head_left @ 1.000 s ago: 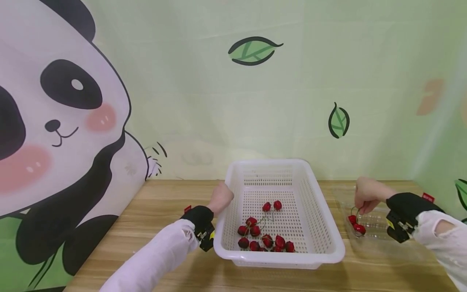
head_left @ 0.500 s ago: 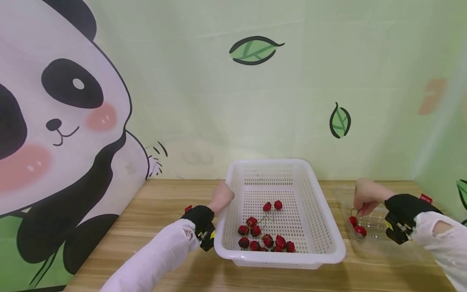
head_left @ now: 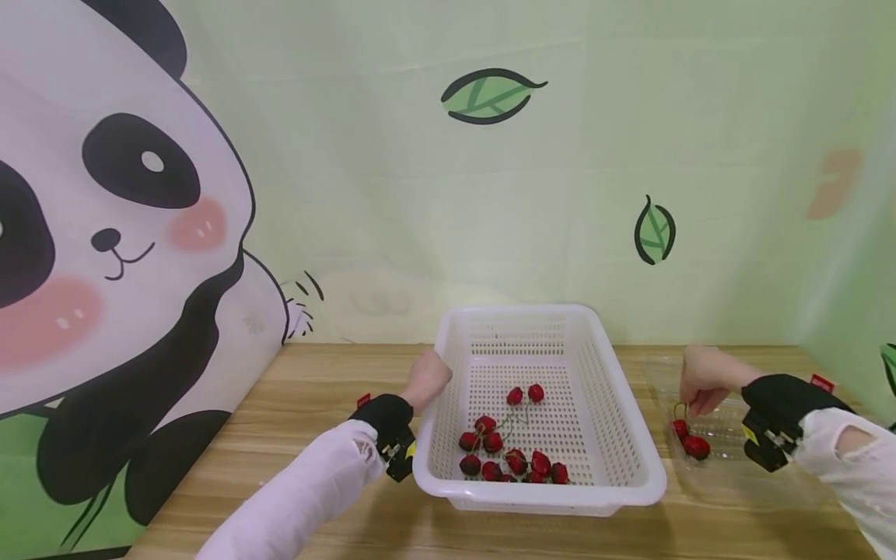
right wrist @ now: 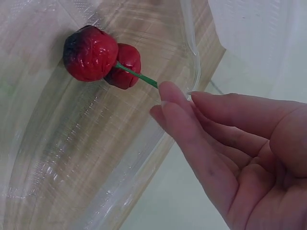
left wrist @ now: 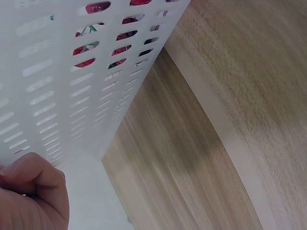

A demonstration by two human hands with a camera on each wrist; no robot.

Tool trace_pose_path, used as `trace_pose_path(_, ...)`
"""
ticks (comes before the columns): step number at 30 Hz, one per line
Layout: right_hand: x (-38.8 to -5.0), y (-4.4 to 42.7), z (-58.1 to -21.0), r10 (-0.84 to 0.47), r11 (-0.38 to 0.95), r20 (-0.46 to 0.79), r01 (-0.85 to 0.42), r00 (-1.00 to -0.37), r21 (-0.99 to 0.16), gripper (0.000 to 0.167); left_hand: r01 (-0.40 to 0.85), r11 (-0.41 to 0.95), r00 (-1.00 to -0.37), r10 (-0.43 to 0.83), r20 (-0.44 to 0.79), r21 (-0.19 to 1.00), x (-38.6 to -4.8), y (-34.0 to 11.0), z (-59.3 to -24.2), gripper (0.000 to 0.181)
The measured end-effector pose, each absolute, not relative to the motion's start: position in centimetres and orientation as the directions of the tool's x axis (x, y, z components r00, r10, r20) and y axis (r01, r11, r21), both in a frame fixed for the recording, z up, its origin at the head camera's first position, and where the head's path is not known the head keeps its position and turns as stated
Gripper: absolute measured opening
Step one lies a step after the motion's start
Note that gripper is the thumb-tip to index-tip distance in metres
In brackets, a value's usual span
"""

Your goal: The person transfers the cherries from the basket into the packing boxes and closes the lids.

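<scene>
Cherries [head_left: 696,447] slightly lower; right hand [head_left: 705,379], angled down, pinches green stem [right wrist: 139,75].

Left of the container [head_left: 724,437], the basket [head_left: 546,495] holds cherries [head_left: 516,461]

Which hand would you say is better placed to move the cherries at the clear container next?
Probably the right hand, which pinches the green stem of those cherries; the left hand is across the white basket from them.

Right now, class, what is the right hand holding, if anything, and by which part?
The right hand has a green stem of the two red cherries at its fingertips, clear of the fruit. Whether that stem joins both cannot be told.
</scene>
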State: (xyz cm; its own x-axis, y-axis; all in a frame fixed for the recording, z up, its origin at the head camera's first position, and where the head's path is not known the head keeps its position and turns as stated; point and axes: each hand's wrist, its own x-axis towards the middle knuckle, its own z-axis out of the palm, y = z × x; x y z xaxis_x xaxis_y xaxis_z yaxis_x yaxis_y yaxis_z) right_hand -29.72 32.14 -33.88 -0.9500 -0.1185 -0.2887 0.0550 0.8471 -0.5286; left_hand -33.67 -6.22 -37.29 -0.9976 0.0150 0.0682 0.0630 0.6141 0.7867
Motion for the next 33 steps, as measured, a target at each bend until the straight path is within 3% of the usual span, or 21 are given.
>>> trace_pose_path(11,-29.0,31.6,-32.5,-0.133,0.846,-0.292,0.045,-0.947,-0.531,0.01,0.059,0.616,-0.998,0.014,0.064,0.786,-33.9,-6.3,-37.2,0.023)
trace_pose_path(18,-29.0,31.9,-32.2,-0.158,0.85,-0.281,0.015,-0.947,-0.527,0.016,0.085,0.606,-0.996,0.034,0.081,0.791,-33.6,-6.4,-37.2,0.017)
trace_pose_path(33,-30.2,32.3,-29.4,-0.166,0.809,-0.217,-0.007,-0.962,-0.587,0.018,0.104,0.567,-0.995,0.069,0.079,0.817,-33.5,-6.5,-37.3,0.025)
